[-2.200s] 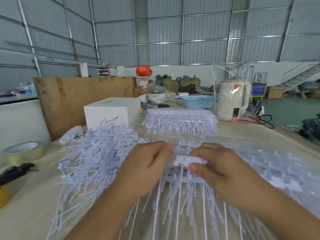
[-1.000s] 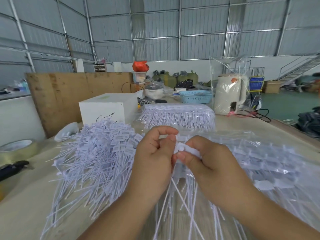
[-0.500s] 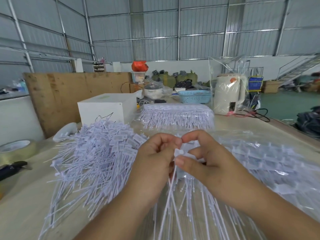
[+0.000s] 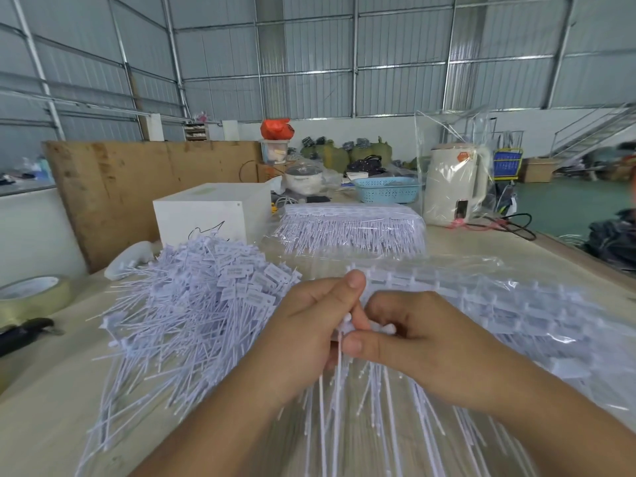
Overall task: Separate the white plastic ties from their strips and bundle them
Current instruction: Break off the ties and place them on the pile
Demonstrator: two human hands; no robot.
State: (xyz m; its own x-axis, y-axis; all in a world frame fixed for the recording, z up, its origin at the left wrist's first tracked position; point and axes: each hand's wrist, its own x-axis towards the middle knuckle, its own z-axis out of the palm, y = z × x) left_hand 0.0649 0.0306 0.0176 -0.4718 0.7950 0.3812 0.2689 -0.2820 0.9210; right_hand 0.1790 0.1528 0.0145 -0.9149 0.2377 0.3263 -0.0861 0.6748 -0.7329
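2 bare hands meet at the middle of the pale wooden table, both curled round the heads of a small cluster of thin white plastic ties whose tails hang down toward the viewer. The left hand has its fingers folded and its thumb raised, pinching the tie heads from the left; the right hand pinches them from the right between thumb and bent forefinger.

Left of the hands lies a loose heap of separated white ties with rectangular tags. Right of them, under crinkled clear plastic film, lie unseparated strips of joined white ties. Farther back sits a neat stack of white tie strips, just beside a white rectangular box.

At the table's left edge rest a roll of clear packing tape and a black-handled tool. Behind the stack stand a blue perforated plastic basket and a cream electric kettle wrapped in a clear bag.
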